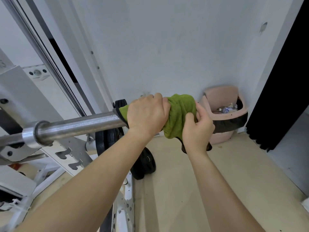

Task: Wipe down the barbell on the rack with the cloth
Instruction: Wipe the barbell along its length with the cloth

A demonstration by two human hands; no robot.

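The steel barbell (80, 125) lies across the white rack (50, 153), its sleeve pointing right toward the wall. A green cloth with a dark edge (179, 114) is wrapped over the sleeve's end. My left hand (147, 114) grips the cloth around the bar from above. My right hand (197, 129) pinches the bunched cloth at the bar's tip, thumb on top. The sleeve's end is hidden under the cloth and both hands.
Black weight plates (143, 163) hang on the rack's lower pegs below the bar. A pink bin with a black liner (224, 114) stands in the corner against the white wall. A black curtain (284, 81) hangs at the right. The floor is beige.
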